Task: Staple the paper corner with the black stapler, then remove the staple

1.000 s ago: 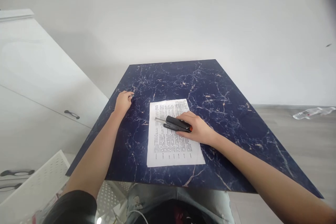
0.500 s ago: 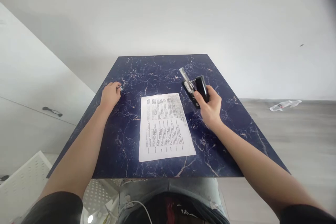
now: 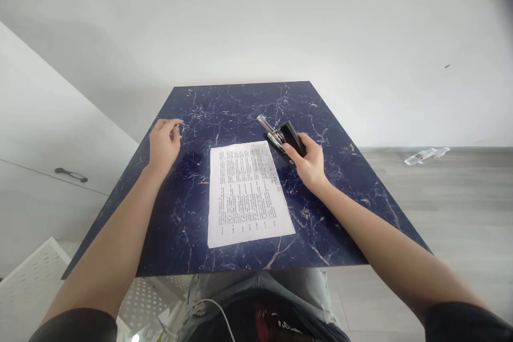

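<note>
My right hand (image 3: 310, 163) grips a black stapler (image 3: 292, 139), its thumb along the side. The stapler is swung open, and its metal magazine part points up and to the left. My left hand (image 3: 164, 141) is over the left side of the table, thumb and fingers drawn together. A small pale piece shows at these fingertips, too small to name. Between the hands lies a sheet or stack of printed paper (image 3: 244, 197), with a grey patch of print near its upper right corner.
The dark blue marble-patterned table (image 3: 240, 109) stands against a pale wall. A clear plastic package (image 3: 427, 155) lies on the floor to the right. At the lower left are a white perforated panel (image 3: 34, 275) and a white cable (image 3: 218, 307).
My right hand has brought the opened stapler left and slightly down, closer to the paper. My left hand has lifted a little, and its fingers have shifted around the small piece.
</note>
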`<state>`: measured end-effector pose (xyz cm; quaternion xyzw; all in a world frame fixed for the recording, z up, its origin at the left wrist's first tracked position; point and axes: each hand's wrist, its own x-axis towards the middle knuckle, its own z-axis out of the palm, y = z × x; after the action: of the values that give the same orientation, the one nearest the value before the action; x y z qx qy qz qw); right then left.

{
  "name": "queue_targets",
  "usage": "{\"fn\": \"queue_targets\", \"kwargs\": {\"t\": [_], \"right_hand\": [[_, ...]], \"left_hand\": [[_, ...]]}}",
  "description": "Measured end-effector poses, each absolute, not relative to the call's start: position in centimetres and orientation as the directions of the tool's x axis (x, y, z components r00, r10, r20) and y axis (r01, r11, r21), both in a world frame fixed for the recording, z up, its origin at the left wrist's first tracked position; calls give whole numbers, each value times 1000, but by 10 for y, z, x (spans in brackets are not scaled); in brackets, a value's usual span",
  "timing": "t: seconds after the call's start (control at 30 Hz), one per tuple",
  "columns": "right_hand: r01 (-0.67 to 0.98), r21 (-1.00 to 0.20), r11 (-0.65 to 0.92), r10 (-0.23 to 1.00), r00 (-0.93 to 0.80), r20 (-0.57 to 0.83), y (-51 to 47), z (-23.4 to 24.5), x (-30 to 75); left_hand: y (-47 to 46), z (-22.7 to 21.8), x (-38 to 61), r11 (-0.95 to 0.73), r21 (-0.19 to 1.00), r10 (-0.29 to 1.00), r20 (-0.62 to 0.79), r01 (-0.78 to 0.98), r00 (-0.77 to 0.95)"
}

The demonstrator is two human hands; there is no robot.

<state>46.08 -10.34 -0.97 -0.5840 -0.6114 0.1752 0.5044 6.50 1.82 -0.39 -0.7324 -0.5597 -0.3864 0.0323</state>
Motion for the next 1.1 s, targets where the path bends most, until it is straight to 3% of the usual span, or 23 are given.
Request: {"fn": "queue_targets", "kwargs": {"t": [0.13, 0.37, 0.7, 1.1], "right_hand": [[511, -813, 279, 900, 157, 408, -103, -14, 460], [490, -803, 340, 921, 2, 391, -99, -21, 459], [520, -689, 505, 857, -209, 470, -97, -26, 464], [567, -579, 586, 798, -280, 534, -94, -28, 468]], "left_hand": [[-4, 7, 98, -481, 504, 771, 633, 717, 72], [-53, 17, 157, -684, 530, 700, 669, 502, 248], [-66, 2, 171, -729, 400, 651, 655, 555, 383], [-61, -17, 171, -711, 490, 698, 581, 504, 420]]}}
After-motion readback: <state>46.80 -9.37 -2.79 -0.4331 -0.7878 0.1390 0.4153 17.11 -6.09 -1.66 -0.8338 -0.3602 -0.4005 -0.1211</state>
